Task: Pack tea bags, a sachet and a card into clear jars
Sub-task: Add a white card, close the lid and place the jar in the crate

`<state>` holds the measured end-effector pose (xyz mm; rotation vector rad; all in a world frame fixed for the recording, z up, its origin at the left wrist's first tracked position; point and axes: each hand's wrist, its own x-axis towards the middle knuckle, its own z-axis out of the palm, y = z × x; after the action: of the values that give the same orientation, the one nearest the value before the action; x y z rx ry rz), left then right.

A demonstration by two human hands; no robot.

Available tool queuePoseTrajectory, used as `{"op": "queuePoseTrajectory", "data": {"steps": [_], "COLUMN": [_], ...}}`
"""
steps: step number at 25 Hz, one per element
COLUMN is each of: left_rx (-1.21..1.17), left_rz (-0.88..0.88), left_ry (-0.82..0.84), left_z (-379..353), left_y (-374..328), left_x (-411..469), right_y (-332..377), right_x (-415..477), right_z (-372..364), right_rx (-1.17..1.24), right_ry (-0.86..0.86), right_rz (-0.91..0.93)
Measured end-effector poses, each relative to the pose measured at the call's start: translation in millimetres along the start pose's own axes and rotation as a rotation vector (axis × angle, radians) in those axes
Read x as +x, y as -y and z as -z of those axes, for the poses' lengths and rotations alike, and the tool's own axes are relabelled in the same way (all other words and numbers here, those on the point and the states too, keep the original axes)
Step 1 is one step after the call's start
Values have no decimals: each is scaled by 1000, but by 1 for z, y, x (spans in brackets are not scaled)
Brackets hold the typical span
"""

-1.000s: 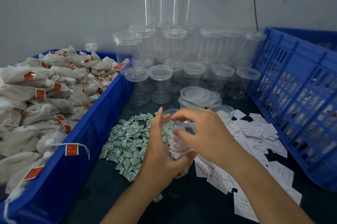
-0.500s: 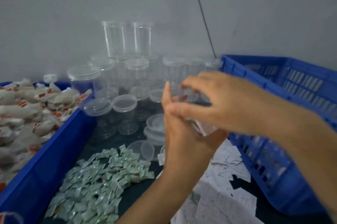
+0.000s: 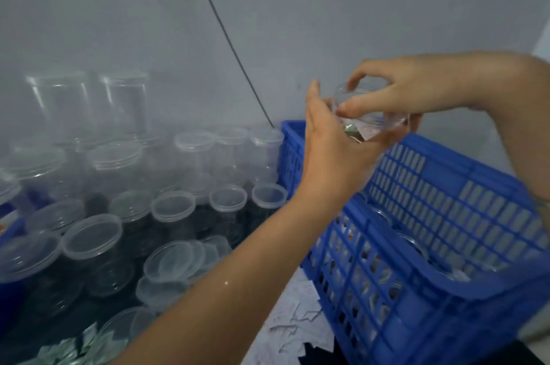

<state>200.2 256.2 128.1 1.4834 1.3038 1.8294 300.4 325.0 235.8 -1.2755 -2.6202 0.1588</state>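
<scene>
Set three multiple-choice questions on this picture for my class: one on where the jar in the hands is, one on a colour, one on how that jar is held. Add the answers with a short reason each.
1. Where is the clear jar?
A. On the table among sachets.
B. In the air, by the top edge of the crate.
C. Stacked on other jars.

2. What colour is the crate?
A. Red.
B. Blue.
C. Green.

3. How is the clear jar held?
A. By the left hand and the right hand together.
B. By one hand alone.
C. It stands free.

Answers:
1 B: it hangs between the hands, off every surface.
2 B: its slatted walls are plainly blue.
3 A: the left hand cups its side, and the right hand's fingers curl round its top.
</scene>
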Motion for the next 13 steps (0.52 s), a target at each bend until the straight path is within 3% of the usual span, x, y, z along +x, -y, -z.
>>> {"op": "queuePoseTrajectory", "data": {"steps": [5,9,13], "left_rx": [187,1032,1173], "left_rz": [169,58,40], "left_ry": [275,648,732], "left_z": [-30,-48,-52], "left_y": [38,66,71], "left_x": [39,36,41], "right_y": [-59,-109,-162], "right_x": [41,56,44], "right_z": [-23,-65,-107], "right_rx": [-63,-210,-270], "right_ry": [58,206,479], "right_rz": [-105,-330,-575]}}
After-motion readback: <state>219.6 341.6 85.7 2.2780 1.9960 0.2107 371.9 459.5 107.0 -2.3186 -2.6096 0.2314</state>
